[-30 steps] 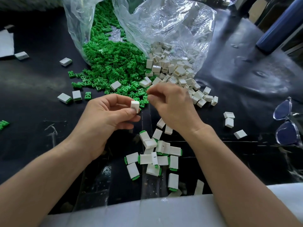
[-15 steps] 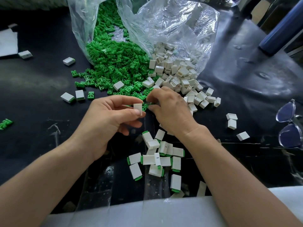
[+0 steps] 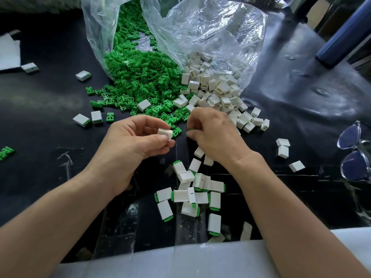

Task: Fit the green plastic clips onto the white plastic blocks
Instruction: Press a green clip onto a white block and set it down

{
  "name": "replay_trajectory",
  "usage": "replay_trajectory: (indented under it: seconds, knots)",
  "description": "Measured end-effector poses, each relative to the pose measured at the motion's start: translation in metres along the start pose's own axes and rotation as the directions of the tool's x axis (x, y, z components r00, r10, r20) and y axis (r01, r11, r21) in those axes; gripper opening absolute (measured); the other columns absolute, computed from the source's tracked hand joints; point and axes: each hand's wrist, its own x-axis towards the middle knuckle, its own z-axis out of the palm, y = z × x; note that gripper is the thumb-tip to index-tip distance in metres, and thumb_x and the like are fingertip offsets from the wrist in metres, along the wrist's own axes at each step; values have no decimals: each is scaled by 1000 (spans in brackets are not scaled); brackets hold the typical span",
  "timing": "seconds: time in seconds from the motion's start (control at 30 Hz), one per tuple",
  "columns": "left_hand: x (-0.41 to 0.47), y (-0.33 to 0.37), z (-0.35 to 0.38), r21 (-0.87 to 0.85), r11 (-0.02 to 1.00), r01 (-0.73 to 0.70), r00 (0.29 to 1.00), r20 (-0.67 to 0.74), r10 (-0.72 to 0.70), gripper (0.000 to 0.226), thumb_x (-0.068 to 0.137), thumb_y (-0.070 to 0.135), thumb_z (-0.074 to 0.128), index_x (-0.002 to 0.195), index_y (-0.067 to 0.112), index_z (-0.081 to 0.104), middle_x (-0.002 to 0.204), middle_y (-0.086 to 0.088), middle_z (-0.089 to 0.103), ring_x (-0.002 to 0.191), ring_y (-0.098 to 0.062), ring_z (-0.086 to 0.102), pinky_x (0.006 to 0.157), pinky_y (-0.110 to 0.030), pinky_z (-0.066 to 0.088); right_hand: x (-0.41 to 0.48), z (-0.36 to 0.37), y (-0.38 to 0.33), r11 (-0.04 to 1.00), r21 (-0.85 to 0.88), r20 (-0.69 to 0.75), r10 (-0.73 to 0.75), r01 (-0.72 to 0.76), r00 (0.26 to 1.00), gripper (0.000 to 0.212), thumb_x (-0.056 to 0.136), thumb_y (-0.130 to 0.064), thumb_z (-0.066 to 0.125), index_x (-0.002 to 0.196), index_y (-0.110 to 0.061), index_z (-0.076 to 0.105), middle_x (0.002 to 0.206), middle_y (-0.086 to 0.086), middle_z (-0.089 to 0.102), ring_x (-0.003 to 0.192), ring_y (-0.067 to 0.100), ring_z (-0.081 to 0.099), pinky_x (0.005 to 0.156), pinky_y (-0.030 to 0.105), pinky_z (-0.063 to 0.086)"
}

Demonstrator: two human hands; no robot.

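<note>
My left hand (image 3: 132,145) pinches a white plastic block (image 3: 165,133) between thumb and fingers, just above the black table. My right hand (image 3: 212,135) is curled beside it, fingertips pinching a small green clip (image 3: 191,129) that barely shows. A heap of green clips (image 3: 140,77) spills from a clear bag behind my hands. Right of it lies a heap of white blocks (image 3: 212,87). Several fitted blocks with green ends (image 3: 192,193) lie in a pile between my forearms.
A clear plastic bag (image 3: 200,31) stands open at the back. Loose white blocks (image 3: 283,147) are scattered right and left. Clear-framed glasses (image 3: 355,155) lie at the right edge. A white foam strip (image 3: 200,261) runs along the near table edge.
My right hand dipped to the edge of the green clip heap and came back holding a clip. My left hand tilted the white block.
</note>
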Motion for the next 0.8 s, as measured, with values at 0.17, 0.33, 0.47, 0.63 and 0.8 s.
replay_trajectory:
  seconds: [0.17, 0.33, 0.47, 0.63, 0.8]
  knots:
    - [1, -1, -1, -43, 999, 25, 1000, 0, -25, 11, 75, -5, 59, 78, 6, 59, 71, -8, 70, 65, -18, 71, 53, -19, 54, -3, -5, -6, 924, 381, -99, 43, -2, 994, 19, 82, -12, 66, 80, -21, 49, 71, -8, 52, 71, 15, 57, 72, 26, 47]
    - [2, -3, 0, -71, 997, 25, 1000, 16, -24, 12, 72, 1, 60, 81, 6, 55, 73, -9, 72, 69, -18, 72, 55, -20, 54, -9, -7, -15, 790, 610, -93, -7, 63, 996, 27, 84, -2, 62, 72, -26, 59, 65, -4, 62, 69, 21, 67, 67, 30, 57]
    - [2, -4, 0, -42, 999, -1, 1000, 10, 1, 20, 62, 10, 63, 81, 7, 55, 73, -9, 72, 69, -18, 72, 55, -20, 54, -11, -8, -18, 793, 603, -78, -58, 93, 995, 18, 84, -6, 65, 76, -23, 64, 64, -13, 59, 65, 4, 60, 69, 24, 51]
    - [2, -5, 0, -24, 1000, -16, 1000, 7, 16, 21, 61, 10, 64, 80, 7, 56, 71, -9, 72, 66, -17, 71, 53, -19, 53, -12, -9, -20, 798, 596, -67, -67, 94, 995, 5, 83, -7, 65, 86, -9, 69, 68, -13, 59, 66, 4, 58, 69, 23, 51]
    - [1, -4, 0, 26, 999, -36, 999, 17, 35, 22, 60, 13, 66, 78, 8, 57, 70, -10, 72, 63, -17, 70, 52, -19, 53, -13, -6, -19, 817, 569, -59, -78, 98, 995, 10, 83, -10, 66, 80, -19, 67, 67, -13, 60, 65, 4, 60, 69, 25, 52]
